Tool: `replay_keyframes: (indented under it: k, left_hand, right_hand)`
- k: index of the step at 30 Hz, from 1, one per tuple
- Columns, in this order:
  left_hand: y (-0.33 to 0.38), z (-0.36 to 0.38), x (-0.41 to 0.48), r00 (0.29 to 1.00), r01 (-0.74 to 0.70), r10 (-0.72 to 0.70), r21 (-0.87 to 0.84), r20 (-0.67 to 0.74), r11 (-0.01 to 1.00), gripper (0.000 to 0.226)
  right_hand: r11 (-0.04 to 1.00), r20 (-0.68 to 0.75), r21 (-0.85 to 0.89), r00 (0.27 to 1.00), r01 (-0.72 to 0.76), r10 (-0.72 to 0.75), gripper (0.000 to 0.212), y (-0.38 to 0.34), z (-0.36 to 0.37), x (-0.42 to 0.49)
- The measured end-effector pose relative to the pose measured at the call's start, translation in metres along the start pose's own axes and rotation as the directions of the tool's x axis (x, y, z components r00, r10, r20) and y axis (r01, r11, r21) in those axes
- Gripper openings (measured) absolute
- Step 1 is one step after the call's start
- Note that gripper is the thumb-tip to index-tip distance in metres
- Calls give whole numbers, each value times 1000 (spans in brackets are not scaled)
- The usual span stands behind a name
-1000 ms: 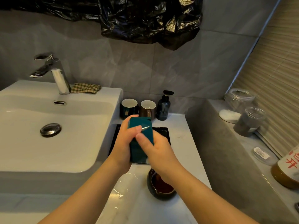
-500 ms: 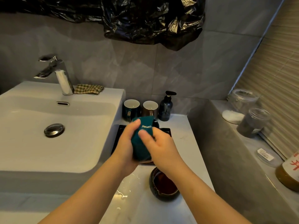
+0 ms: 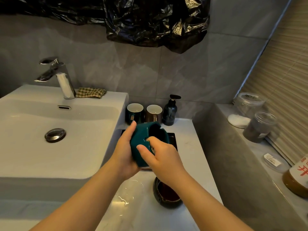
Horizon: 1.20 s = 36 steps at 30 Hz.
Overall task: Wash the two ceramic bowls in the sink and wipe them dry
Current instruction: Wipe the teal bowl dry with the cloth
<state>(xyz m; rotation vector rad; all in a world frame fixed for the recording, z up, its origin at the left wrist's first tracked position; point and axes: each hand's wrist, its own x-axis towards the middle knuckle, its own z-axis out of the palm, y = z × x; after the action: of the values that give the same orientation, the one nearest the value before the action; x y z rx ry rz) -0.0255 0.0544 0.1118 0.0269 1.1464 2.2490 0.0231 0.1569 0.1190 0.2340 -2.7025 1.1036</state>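
Marble countertop (image 3: 191, 147) beside a white sink (image 3: 83, 147), under grey wall tiles. Nearest, at 6 o'clock, a dark brown bowl (image 3: 166, 196) stands upright on the counter beneath the right forearm. Above it, both hands hold a teal bowl (image 3: 141, 142) tilted, mouth toward 2 o'clock, over a black tray (image 3: 173, 139): left hand (image 3: 124, 154) curled around its outer wall, right hand (image 3: 162, 157) gripping its rim. Farther, at 12 o'clock: two mugs (image 3: 144, 113), a pump bottle (image 3: 170, 112). At 10 o'clock: faucet (image 3: 60, 79), checked cloth (image 3: 90, 92).
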Motion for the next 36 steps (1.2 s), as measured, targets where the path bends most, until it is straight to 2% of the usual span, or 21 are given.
replay_keyframes:
  k: [2,4,5,6,8,11,13,15,16,17,18,19,20,21,22,24,25,27,28,32,36]
  left_hand:
    - [-7,5,0,970,-237,243,177,-10,955,30]
    - [-17,8,0,886,-453,457,358,78,817,34]
    - [-21,8,-1,854,-507,512,376,95,776,37]
    - [-22,11,-3,843,-527,527,357,105,771,37]
    - [-16,15,-7,887,-460,449,266,105,847,31]
    - [2,11,-6,991,-116,114,33,68,993,57]
    - [10,7,-5,997,66,-66,-12,40,998,67]
    - [9,4,-4,996,83,-83,3,-24,997,56]
    - [6,6,-5,998,39,-38,22,-59,999,47]
    - [1,8,-5,995,-55,60,65,-81,996,37]
    - [-5,8,-3,979,-180,193,152,-70,972,27]
    - [-10,8,-4,947,-302,321,268,-30,915,23]
    - [-14,6,-3,907,-403,419,352,33,845,30]
    - [-17,2,-2,879,-465,469,382,87,799,40]
    - [-17,0,-3,876,-476,468,373,117,797,46]
    - [-11,0,-6,929,-371,344,324,138,870,40]
    - [-7,1,-7,961,-270,244,254,130,929,31]
    - [0,0,-4,991,-102,91,112,97,988,32]
    - [2,-4,-1,997,-49,45,73,62,996,35]
    - [1,-11,0,998,58,-61,-123,-27,991,39]
    - [-3,-15,-3,998,66,-62,-231,27,971,41]
  right_hand:
    - [936,-77,306,975,-176,208,46,-11,0,2]
    - [654,11,673,888,-346,459,26,-19,-6,8]
    - [570,55,736,871,-366,488,23,-21,-11,11]
    - [572,55,737,876,-360,480,22,-20,-14,14]
    - [689,-47,666,907,-284,419,22,-19,-15,16]
    - [967,-171,248,981,-48,93,45,-8,-11,9]
    - [996,-81,-35,993,82,-85,55,1,-4,4]
    - [996,-21,-81,999,47,-49,59,0,0,3]
    - [1000,-17,19,1000,-21,21,56,-5,-1,2]
    - [965,-8,217,988,-147,152,46,-11,-3,4]
    - [835,58,460,948,-302,312,32,-14,-6,7]
    - [611,192,659,884,-439,427,23,-16,-10,11]
    - [400,304,771,838,-496,453,19,-18,-15,14]
    - [307,344,810,829,-499,440,20,-16,-20,16]
    - [297,335,826,841,-479,425,21,-15,-21,17]
    - [416,234,808,876,-417,422,18,-12,-18,16]
    - [545,157,749,900,-377,407,16,-9,-15,15]
    - [809,46,526,959,-263,281,16,-7,-8,11]
    - [882,41,422,977,-209,211,19,-7,-5,8]
    - [963,130,250,989,-105,74,52,-8,-5,-5]
    - [998,280,55,960,-17,1,81,-10,-8,-8]
